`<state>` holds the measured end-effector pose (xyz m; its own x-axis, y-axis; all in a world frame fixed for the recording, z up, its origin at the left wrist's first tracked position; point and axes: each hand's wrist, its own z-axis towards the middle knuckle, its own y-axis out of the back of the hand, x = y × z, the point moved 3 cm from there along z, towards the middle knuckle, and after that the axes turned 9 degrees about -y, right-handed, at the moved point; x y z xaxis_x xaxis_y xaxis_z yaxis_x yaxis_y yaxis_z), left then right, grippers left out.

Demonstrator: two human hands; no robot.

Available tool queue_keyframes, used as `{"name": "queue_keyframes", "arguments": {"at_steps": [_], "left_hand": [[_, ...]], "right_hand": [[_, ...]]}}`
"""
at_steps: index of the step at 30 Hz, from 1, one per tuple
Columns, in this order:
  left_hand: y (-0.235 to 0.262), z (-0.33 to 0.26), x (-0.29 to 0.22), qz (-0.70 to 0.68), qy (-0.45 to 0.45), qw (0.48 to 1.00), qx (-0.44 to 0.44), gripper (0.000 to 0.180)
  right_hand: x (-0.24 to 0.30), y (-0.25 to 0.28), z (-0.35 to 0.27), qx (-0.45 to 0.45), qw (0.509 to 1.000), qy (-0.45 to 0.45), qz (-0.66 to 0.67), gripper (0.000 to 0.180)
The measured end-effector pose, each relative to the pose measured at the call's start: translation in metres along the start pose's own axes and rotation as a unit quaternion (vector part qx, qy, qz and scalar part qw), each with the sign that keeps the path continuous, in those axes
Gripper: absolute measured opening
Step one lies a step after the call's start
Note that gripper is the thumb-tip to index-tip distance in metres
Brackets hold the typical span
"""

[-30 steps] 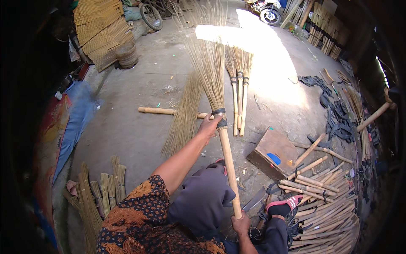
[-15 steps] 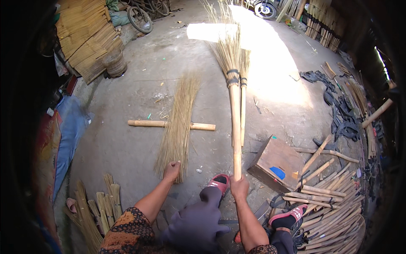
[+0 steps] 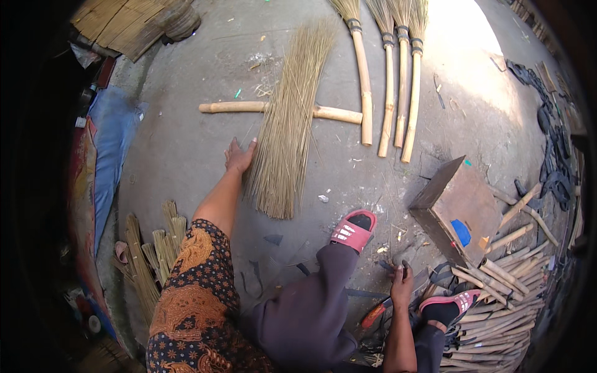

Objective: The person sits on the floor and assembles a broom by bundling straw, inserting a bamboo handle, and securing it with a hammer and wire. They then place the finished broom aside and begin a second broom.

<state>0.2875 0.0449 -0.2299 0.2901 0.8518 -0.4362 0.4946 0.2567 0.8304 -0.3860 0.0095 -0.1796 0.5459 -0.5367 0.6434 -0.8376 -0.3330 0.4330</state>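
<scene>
A loose bundle of thin straw bristles (image 3: 286, 124) lies across a short bamboo stick (image 3: 230, 107) on the concrete floor. Close to the bundle's left edge, my left hand (image 3: 240, 156) reaches out with its fingers spread and nothing in them. Low on the right, my right hand (image 3: 402, 286) hovers near the floor, its finger and thumb apart. A small dark strip (image 3: 386, 266) shows beside its fingertips; I cannot make out whether they touch it. Several finished brooms with bamboo handles (image 3: 401, 93) lie side by side beyond the bundle, to the right.
A wooden box (image 3: 460, 205) sits right of my feet, near a heap of bamboo handles (image 3: 510, 317). Shorter straw bundles (image 3: 165, 239) stand at lower left. A red-handled tool (image 3: 374, 316) lies between my legs. Dark rubber strips (image 3: 555, 161) lie far right.
My right hand has let go of the broom, which now lies on the floor, and has drawn back low. My left hand has come off the straw and opened beside it. The view has tilted down.
</scene>
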Motion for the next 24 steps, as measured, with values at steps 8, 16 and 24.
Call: {"name": "queue_keyframes", "arguments": {"at_steps": [8, 16, 24], "left_hand": [[-0.048, -0.011, -0.102, -0.087, 0.008, 0.994, 0.058, 0.146], [-0.081, -0.041, -0.19, 0.082, 0.062, 0.994, 0.032, 0.143], [-0.06, -0.039, -0.17, 0.039, -0.084, 0.995, 0.038, 0.049]], "right_hand": [[-0.035, 0.006, -0.018, 0.009, 0.996, -0.057, -0.064, 0.045], [-0.007, -0.034, -0.01, 0.011, 0.994, 0.025, -0.105, 0.045], [0.077, -0.062, -0.006, 0.111, 0.993, -0.031, 0.025, 0.047]]}}
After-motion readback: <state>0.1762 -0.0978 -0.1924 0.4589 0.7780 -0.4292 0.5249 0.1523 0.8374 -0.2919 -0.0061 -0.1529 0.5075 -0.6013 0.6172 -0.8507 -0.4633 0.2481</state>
